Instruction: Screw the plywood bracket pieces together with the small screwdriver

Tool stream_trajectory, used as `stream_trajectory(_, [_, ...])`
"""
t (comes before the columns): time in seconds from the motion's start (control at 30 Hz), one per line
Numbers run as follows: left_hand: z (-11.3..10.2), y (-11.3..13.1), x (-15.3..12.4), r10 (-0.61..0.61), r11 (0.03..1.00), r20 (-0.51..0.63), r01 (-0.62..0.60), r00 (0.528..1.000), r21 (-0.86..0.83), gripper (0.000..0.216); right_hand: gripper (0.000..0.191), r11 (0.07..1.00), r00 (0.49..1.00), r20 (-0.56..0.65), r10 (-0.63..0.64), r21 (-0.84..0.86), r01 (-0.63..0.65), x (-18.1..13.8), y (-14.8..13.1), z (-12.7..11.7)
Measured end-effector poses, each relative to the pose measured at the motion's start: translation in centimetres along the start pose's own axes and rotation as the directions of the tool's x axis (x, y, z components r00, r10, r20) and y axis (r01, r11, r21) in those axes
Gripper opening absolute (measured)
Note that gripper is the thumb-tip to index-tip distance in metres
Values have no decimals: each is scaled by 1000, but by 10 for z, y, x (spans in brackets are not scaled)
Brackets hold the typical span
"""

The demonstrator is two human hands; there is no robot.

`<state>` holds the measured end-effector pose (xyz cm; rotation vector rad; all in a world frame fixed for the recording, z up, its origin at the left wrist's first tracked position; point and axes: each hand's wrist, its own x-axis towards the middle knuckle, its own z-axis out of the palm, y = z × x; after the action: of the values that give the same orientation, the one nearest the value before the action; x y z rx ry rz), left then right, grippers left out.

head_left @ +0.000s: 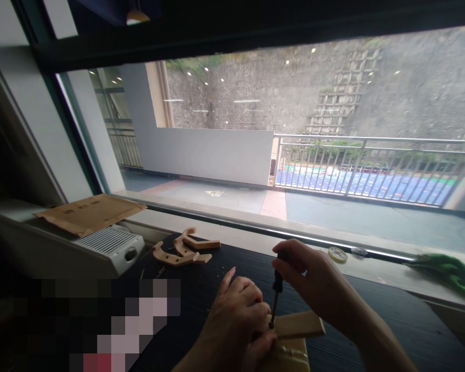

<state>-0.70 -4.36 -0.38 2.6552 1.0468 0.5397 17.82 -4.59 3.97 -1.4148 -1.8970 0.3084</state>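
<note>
My right hand (313,281) is closed round the handle of a dark screwdriver (276,289), which stands upright with its tip on a flat wooden piece (300,324) near the table's front edge. Beside the tip, my left hand (236,323) is curled and presses on the wooden assembly (290,356), thumb and fingers pinched close to the screwdriver's point. Whether a screw sits between those fingers is hidden.
Several curved wooden parts (184,250) lie on the dark table (391,320) at the back left. A white ribbed appliance (112,245) with cardboard (89,212) on top stands left. A tape roll (337,254) and a green cloth (449,271) rest on the window sill.
</note>
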Motion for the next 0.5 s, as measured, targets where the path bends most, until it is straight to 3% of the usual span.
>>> stream_trajectory(0.3, [2, -1, 1, 5, 1000, -49, -3, 999, 26, 13, 28, 997, 996, 78, -36, 71, 30, -1, -10, -7])
stream_trajectory(0.5, [1, 1, -1, -9, 1000, -33, 9, 999, 17, 13, 23, 999, 999, 23, -39, -3, 40, 2, -5, -5])
